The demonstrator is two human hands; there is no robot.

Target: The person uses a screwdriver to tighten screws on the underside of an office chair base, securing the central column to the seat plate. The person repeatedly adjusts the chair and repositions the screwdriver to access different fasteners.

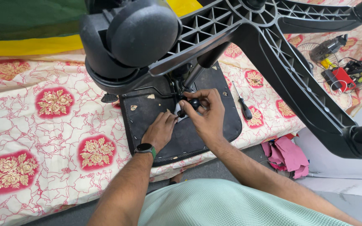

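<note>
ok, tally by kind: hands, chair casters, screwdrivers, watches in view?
Hands: 2, left hand and right hand, on the upturned chair seat
Chair casters: 1
Screwdrivers: 1
Wristwatches: 1
Total: 5

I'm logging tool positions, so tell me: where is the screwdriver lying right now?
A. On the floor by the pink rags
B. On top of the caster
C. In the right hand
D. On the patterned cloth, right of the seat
D: the screwdriver lies on the patterned cloth just right of the seat, clear of the right hand, which grips a black knob.
</note>
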